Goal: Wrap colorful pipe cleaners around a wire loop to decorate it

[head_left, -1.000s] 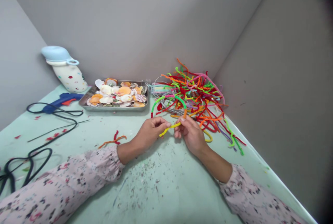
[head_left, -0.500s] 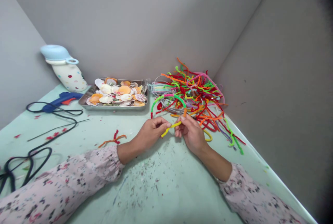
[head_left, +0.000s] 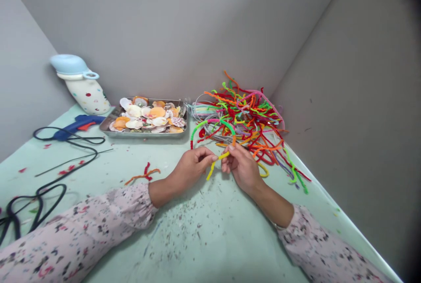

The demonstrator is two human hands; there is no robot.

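A yellow pipe cleaner [head_left: 224, 156] stretches between my two hands. My left hand [head_left: 189, 169] pinches it between thumb and forefinger, and its free end hangs down below the fingertips. My right hand [head_left: 244, 170] grips it near an orange section. From there a curved, wrapped hoop [head_left: 196, 130] in green, pink, orange and red arches up behind the hands, its red end close above my left hand. Whether the yellow piece is joined to the hoop inside my right fingers is hidden.
Behind my hands lies a tangled heap of pipe cleaners [head_left: 253, 112]. A metal tray [head_left: 148, 135] holds seashells. To the left are a blue glue gun [head_left: 77, 126], a black cord [head_left: 54, 182] and a white bottle [head_left: 87, 94]. Orange and red twisted scraps [head_left: 144, 174] lie beside my left wrist.
The yellow pipe cleaner's free end now bends more steeply downward below my left fingers. My left hand has shifted very slightly right; my right hand stays in about the same place.
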